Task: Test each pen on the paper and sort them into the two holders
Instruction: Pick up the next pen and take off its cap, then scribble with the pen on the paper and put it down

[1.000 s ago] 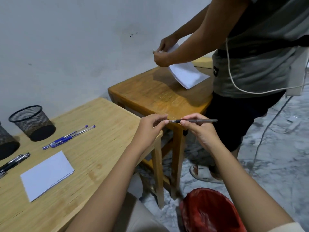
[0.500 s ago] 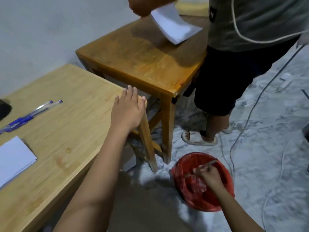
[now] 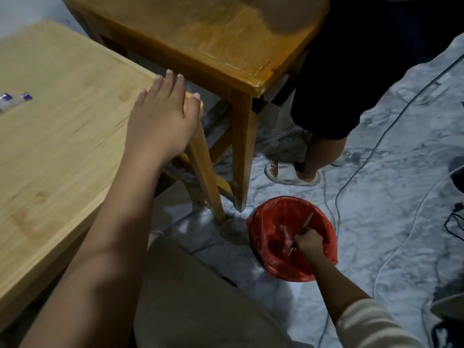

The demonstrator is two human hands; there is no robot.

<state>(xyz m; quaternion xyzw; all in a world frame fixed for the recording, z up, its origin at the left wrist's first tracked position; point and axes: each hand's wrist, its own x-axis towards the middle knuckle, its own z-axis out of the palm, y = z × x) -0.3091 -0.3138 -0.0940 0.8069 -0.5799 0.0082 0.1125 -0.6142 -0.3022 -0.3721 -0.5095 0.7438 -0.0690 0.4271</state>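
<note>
My right hand [image 3: 308, 241] is closed around a thin dark pen [image 3: 307, 221] and holds it inside a bin lined with a red bag [image 3: 324, 262] on the floor. The pen sticks out above and below my fist. My left hand [image 3: 163, 116] lies flat with fingers spread on the corner of the light wooden table [image 3: 55, 136]. The capped ends of two blue pens [image 3: 15, 99] show at the table's left edge. The paper and the two holders are out of view.
A darker wooden table [image 3: 226, 46] stands just beyond mine, its legs close to the bin. Another person in dark shorts [image 3: 351, 84] and a white slipper [image 3: 291, 173] stands beside it. Cables [image 3: 364, 167] run across the marble floor on the right.
The view has tilted down and nearer. My right hand carried the pen from in front of me down into the red bin. My left hand let go and settled on the table corner.
</note>
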